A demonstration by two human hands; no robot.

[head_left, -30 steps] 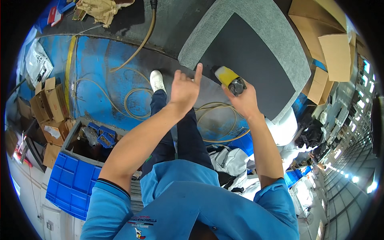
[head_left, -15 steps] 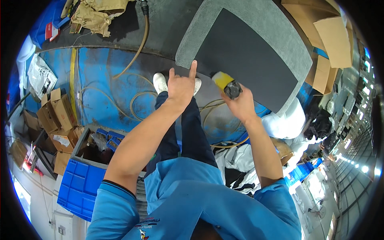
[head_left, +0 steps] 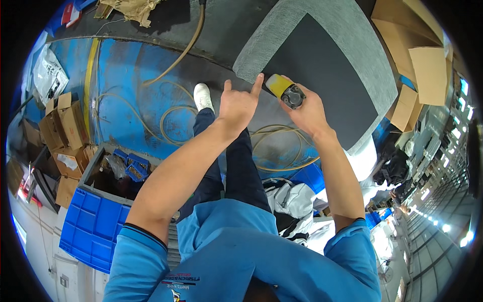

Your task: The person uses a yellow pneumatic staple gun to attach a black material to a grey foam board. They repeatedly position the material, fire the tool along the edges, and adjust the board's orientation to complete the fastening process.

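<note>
My left hand point(head_left: 237, 108) is at the near corner of a panel, one finger stretched out so its tip touches the grey fabric border point(head_left: 251, 60). Another finger sticks up at its left side; the middle fingers curl under, hidden from view. In my right hand point(head_left: 308, 111) is a yellow and black staple gun point(head_left: 286, 91), its body seen from the rear. The tool lies over the panel's near edge, close to my left fingertip, and its tip is hidden. Grey fabric frames the dark backing point(head_left: 322, 80) of the panel.
A hose point(head_left: 193, 43) hangs from the dark worktop; more hose point(head_left: 173, 118) coils on the blue floor. Cardboard boxes point(head_left: 430, 75) stand at the right, others point(head_left: 73, 123) at the left. Near my left arm is a grey crate point(head_left: 95, 168) with a blue lid point(head_left: 93, 229). Brown paper point(head_left: 136, 10) lies far left.
The staple gun has come closer to my left fingertip. My left hand has shifted right along with the panel in the view, which has moved slightly. One of my shoes is now hidden.
</note>
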